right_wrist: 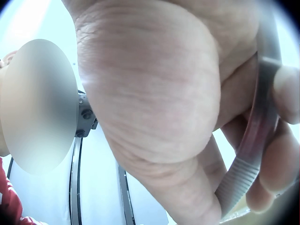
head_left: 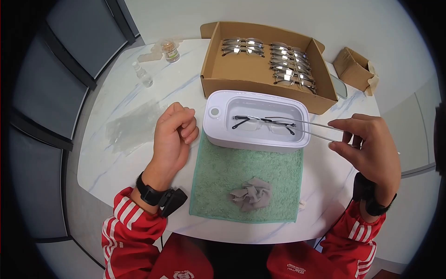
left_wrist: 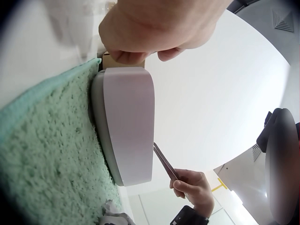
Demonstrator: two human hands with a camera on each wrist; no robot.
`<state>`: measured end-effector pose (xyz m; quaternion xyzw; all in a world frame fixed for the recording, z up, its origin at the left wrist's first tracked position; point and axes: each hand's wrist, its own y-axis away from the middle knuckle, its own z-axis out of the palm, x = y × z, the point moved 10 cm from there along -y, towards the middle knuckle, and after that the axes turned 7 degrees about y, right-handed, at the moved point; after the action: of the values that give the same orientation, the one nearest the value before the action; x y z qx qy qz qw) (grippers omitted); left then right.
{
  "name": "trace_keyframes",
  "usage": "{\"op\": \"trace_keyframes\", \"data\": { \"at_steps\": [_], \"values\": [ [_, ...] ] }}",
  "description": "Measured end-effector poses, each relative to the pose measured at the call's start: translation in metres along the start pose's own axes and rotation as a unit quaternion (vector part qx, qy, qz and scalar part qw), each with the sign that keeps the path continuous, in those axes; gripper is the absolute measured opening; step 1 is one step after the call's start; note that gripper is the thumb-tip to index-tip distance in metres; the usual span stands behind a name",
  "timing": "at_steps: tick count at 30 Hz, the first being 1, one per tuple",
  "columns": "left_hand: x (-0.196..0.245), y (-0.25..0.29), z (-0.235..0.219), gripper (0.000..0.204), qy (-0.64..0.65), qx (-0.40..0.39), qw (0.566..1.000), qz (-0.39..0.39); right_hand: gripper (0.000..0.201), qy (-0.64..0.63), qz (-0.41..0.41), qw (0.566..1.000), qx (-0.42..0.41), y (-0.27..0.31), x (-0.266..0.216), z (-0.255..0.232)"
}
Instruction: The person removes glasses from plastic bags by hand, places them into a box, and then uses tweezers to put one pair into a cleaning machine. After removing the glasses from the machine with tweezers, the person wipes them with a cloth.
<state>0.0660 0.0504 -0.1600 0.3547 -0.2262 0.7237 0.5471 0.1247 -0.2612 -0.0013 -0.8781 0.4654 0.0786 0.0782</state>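
My right hand [head_left: 369,142] pinches a pair of metal tweezers [head_left: 320,125] between thumb and fingers; their ridged grip shows close up in the right wrist view. The arms of the tweezers are spread, and their tips reach over the right end of a pair of eyeglasses [head_left: 265,120]. These black-templed eyeglasses lie in the basin of a white tabletop cleaner [head_left: 215,128]. My left hand [head_left: 171,135] is raised just left of the cleaner, fingers loosely curled, holding nothing. In the left wrist view it is above the cleaner's end [left_wrist: 130,126].
Beneath the cleaner lies a green towel [head_left: 218,186] with a crumpled grey cloth [head_left: 253,194]. Behind stands a cardboard box [head_left: 213,69] with several eyeglasses [head_left: 290,63]. Clear plastic bags [head_left: 132,128], a spray bottle [head_left: 142,75] and a jar [head_left: 170,52] are left; a smaller box [head_left: 353,69] stands right.
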Motion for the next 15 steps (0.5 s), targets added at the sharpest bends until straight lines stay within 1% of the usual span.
{"op": "trace_keyframes", "data": {
  "at_steps": [6,11,15],
  "values": [
    [-0.0006,-0.0004,-0.0022,0.031,0.0,-0.002,1.0,0.0,0.035,0.023,-0.005,1.0,0.002,-0.0017,-0.001,0.0078],
    [-0.0017,0.0008,0.0002,0.03,-0.003,-0.002,1.0,-0.003,0.033,0.028,-0.002,0.999,0.039,-0.0049,-0.0038,0.0054],
    [-0.0014,0.0005,-0.0009,0.03,-0.001,-0.001,1.0,-0.002,0.033,0.034,-0.003,0.998,0.049,-0.0068,-0.0023,0.006]
  ]
}}
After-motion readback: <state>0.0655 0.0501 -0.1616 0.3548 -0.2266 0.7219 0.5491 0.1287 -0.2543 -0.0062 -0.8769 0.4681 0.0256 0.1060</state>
